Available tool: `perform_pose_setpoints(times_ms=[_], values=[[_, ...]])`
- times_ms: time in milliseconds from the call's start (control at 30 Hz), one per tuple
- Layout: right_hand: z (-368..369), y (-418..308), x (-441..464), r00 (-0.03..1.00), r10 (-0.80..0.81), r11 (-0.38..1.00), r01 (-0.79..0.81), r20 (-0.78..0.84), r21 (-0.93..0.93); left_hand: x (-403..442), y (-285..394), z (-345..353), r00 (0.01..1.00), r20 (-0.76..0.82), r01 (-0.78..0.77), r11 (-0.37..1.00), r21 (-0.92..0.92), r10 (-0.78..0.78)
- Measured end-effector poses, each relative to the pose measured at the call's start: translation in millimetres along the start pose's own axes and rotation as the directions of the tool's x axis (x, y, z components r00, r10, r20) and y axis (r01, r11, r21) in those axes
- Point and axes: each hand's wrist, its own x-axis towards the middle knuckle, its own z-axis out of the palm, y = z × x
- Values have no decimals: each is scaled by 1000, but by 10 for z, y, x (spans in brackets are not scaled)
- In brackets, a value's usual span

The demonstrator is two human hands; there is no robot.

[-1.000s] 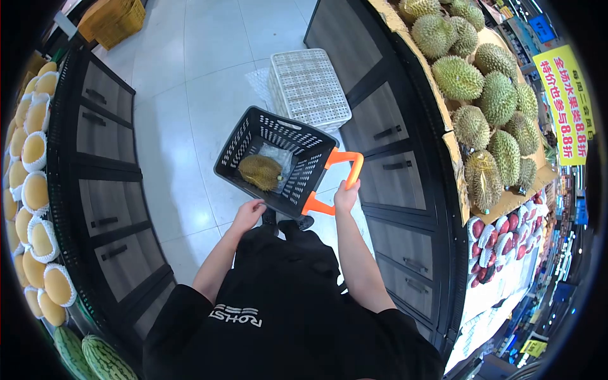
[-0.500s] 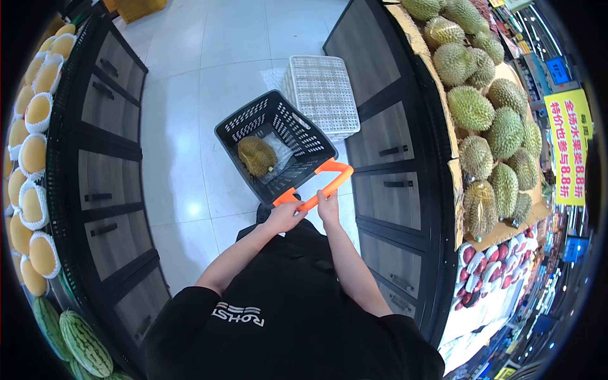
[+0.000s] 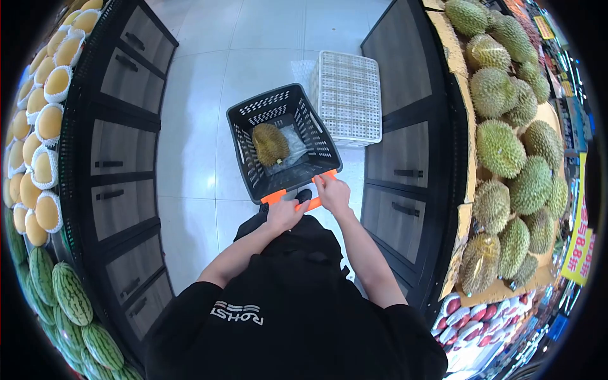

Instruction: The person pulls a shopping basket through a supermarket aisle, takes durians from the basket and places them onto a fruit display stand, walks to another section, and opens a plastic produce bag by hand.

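Note:
A dark grey perforated shopping basket (image 3: 242, 155) is out in front of my body, with its mouth facing up. Inside it lie one spiky brown-green durian (image 3: 270, 144) and a crumpled clear plastic bag (image 3: 294, 143). The basket's orange handle (image 3: 315, 203) lies across its near side. My left hand (image 3: 285, 215) is closed round the left part of this handle. Farther right, near where the handle meets the rim, my right hand (image 3: 332, 193) grips it too. The fingertips of both hands are partly hidden.
Dark cabinets (image 3: 120, 152) line the aisle's left, under yellow fruit (image 3: 47, 120) in foam nets and watermelons (image 3: 73, 294). White crates (image 3: 348, 98) stand on the floor just right of the basket. Heaped durians (image 3: 500, 149) and net-wrapped red fruit (image 3: 478, 320) fill the right-hand display.
The shelves and crates have shifted in view as I move along the aisle. The basket has swung straighter, and my right hand now sits closer to its rim.

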Motion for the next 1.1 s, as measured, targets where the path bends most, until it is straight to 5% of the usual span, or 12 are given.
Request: perform_pose_setpoints(times_ms=[433, 800, 1100], values=[[-166, -124, 623, 986, -13, 999, 6, 169, 40, 397, -114, -192, 976, -217, -11, 998, -54, -1], [-131, -582, 1329, 985, 32, 997, -42, 167, 59, 932, -367, -906, 958, -288, 11, 1000, 7, -8], [-127, -1090, 2233, 980, 150, 977, -167, 128, 135, 1719, -769, -1678, 935, -336, -138, 989, -59, 110]])
